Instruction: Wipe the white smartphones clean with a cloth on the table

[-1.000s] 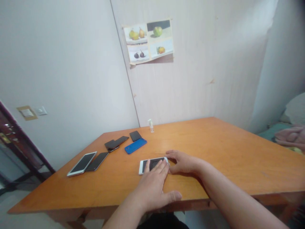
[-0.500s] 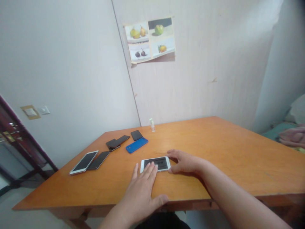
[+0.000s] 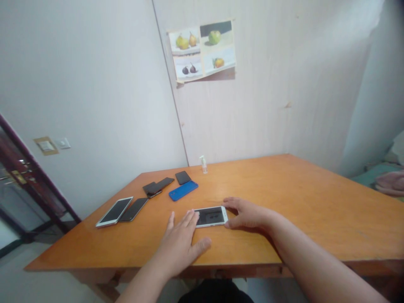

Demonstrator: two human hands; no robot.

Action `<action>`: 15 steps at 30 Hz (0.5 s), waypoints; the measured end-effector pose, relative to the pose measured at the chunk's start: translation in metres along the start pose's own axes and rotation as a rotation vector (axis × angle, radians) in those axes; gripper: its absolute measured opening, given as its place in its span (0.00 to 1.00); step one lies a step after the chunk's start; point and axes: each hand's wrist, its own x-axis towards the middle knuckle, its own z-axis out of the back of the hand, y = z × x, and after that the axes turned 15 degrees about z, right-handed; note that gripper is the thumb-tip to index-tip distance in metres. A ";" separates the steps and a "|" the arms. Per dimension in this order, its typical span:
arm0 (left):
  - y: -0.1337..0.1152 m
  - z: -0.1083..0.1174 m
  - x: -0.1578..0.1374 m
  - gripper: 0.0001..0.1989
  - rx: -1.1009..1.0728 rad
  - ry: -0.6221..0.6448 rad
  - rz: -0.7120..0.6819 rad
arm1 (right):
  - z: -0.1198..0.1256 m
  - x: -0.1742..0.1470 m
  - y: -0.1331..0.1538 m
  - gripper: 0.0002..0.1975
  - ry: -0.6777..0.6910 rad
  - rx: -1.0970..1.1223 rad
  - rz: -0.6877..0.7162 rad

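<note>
A white-framed smartphone lies screen up and crosswise on the wooden table, near its front edge. My left hand is spread out, its fingertips over the phone's left end, which they hide. The left thumb points to the right, apart from the phone. At the phone's right end, my right hand grips the corners, with its fingers at the far corner and its thumb at the near one. Beyond my left hand lies a blue phone or phone case.
On the table's left side lie a white tablet or large phone, a dark phone, and a stack of dark phones. Another dark phone sits behind the blue one. A clear pump bottle stands near the wall.
My left hand has slid left across the screen, from its middle to the left end, uncovering more of it. My right hand stays at the right end. The camera view has shifted slightly.
</note>
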 end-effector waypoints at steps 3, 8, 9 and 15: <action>0.001 -0.002 0.003 0.45 0.002 -0.016 0.041 | 0.001 0.000 0.002 0.37 0.003 0.002 0.000; 0.000 -0.003 -0.002 0.42 -0.006 0.012 -0.158 | 0.000 0.000 0.001 0.36 -0.011 0.012 0.000; 0.000 -0.003 -0.001 0.42 -0.007 0.007 -0.137 | 0.000 0.000 0.000 0.37 -0.014 0.013 -0.011; -0.003 -0.005 0.009 0.46 -0.012 -0.020 0.003 | -0.001 -0.001 -0.003 0.39 -0.002 0.002 -0.015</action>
